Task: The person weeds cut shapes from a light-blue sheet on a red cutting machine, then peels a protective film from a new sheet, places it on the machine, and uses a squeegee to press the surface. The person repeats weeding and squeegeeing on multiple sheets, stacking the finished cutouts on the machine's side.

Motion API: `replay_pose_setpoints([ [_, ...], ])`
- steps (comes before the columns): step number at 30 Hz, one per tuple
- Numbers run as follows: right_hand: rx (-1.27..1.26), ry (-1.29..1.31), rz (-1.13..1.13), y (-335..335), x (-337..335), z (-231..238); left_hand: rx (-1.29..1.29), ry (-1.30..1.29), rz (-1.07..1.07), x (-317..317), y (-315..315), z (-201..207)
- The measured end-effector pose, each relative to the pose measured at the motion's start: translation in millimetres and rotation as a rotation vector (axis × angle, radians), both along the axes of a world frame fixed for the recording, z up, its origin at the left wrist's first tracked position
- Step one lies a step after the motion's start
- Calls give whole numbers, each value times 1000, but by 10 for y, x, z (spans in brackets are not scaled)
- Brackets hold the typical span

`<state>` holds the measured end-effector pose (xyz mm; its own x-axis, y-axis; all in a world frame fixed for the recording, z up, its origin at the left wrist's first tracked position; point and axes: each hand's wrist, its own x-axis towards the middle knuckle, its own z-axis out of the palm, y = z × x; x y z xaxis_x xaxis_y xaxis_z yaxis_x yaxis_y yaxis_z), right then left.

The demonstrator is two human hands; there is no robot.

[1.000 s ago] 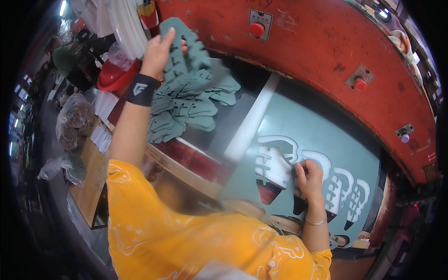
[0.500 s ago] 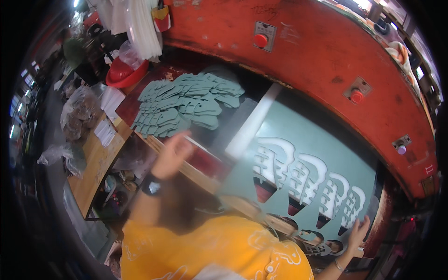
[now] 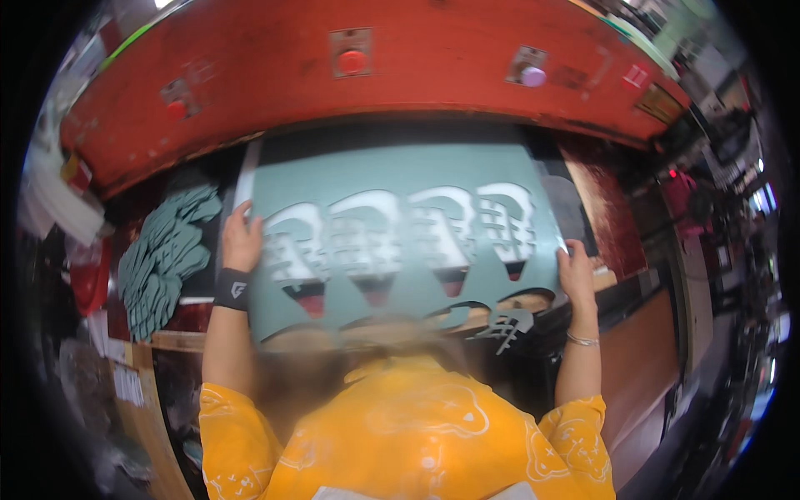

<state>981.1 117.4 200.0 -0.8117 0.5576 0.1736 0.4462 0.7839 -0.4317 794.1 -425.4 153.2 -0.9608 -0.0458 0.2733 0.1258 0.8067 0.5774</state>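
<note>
A grey-green sheet (image 3: 392, 167) lies under the front of the red machine, with a row of shoe-part-shaped holes cut through it. White and dark red surfaces show through these holes. My left hand (image 3: 242, 240), above a black wristband, grips the sheet's left edge. At the opposite edge, my right hand (image 3: 576, 271) pinches the sheet between thumb and fingers. Strips of cut waste (image 3: 505, 323) hang from the sheet's near edge, partly blurred. To the left of my left hand, a heap of flat green cut pieces (image 3: 171, 250) spreads over the table.
The red machine beam (image 3: 433, 83) spans the far side, carrying red buttons (image 3: 352, 62) and a pale purple knob (image 3: 532, 76). A red basket (image 3: 90, 279) and white plastic bags (image 3: 62, 196) are at far left. A brown board (image 3: 637, 362) stands at the right.
My view has turned to the right. My left hand has come from near the heap of pieces onto the sheet's left edge. My right hand is still at the right edge.
</note>
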Motion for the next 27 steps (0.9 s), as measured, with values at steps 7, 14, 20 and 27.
replay_pose_setpoints([
  [7, -476, -248, 209, 141, 774, 197, 66, -99, -70, 701, -402, -32],
  [14, -14, 157, 83, 778, 255, 3, -291, 94, -248, 715, -367, -27],
  [20, 100, -121, 88, 790, -633, -242, -364, -102, -162, 656, -204, 146],
  [27, 10, -113, 50, 771, -733, -94, -350, -60, -201, 655, -232, 151],
])
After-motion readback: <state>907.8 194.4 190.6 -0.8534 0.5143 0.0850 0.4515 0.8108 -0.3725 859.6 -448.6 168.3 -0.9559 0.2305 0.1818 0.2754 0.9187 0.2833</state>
